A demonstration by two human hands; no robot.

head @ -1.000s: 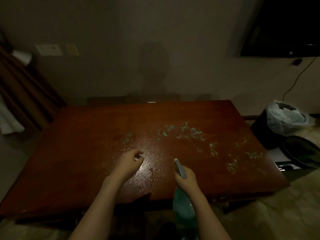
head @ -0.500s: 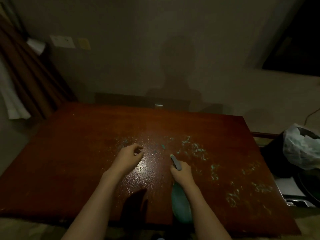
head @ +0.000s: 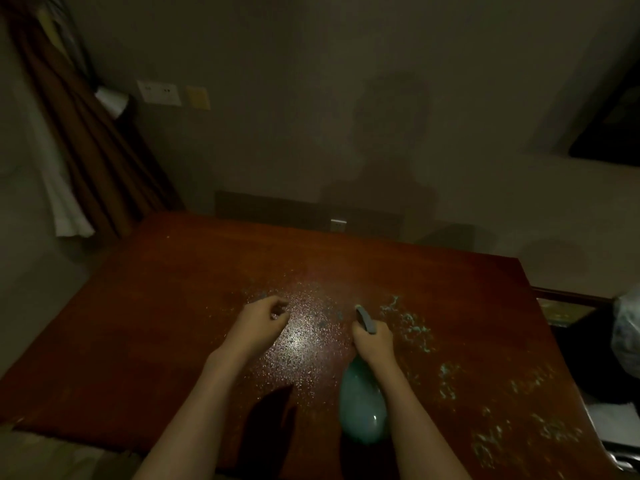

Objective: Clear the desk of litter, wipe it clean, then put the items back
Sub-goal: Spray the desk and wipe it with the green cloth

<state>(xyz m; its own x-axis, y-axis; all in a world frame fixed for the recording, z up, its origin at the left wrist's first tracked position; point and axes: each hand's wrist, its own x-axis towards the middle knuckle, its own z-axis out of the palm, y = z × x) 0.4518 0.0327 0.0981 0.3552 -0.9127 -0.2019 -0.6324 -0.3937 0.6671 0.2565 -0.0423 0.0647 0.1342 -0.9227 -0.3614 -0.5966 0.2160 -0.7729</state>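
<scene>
A dark red wooden desk (head: 173, 306) fills the lower part of the head view. Its surface is speckled with fine spray droplets in the middle and with streaks of pale green foam (head: 415, 327) on the right half. My right hand (head: 374, 341) grips the neck of a teal spray bottle (head: 362, 414), whose grey nozzle points away from me over the desk. My left hand (head: 261, 320) hovers over the wet patch to the left of the bottle, fingers loosely curled and holding nothing.
A brown curtain (head: 90, 133) with a white cloth hangs at the left. Wall sockets (head: 159, 92) sit on the wall behind. A bin lined with a white plastic bag (head: 627, 327) stands at the desk's right edge. A dark screen (head: 613, 126) hangs at the upper right.
The view has swung left and down, so the bin has slid to the right edge. Both hands keep their poses, and more fine droplets cover the desk's middle.
</scene>
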